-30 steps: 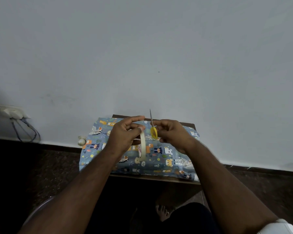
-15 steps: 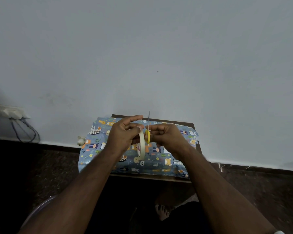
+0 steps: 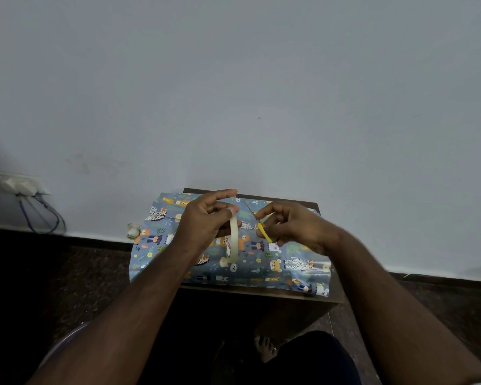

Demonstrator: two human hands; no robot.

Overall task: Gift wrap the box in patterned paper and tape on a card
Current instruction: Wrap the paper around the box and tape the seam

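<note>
Patterned paper point(image 3: 261, 270) covers small table point(image 3: 303, 297); above paper, left hand point(image 3: 206, 226) grips tape roll point(image 3: 233, 240), right hand point(image 3: 295, 226) just beside it holds yellow-handled scissors point(image 3: 264, 233).

Blades of the yellow-handled scissors point(image 3: 264, 232) mostly hidden behind right hand point(image 3: 295, 226); open or closed could not be told. Near side of cream tape roll point(image 3: 233, 238) covered by left hand point(image 3: 203, 223). Box under blue animal-print wrapping paper point(image 3: 261, 268) not visible. Small pale object point(image 3: 133, 230) at paper's left edge too small to identify.
</note>
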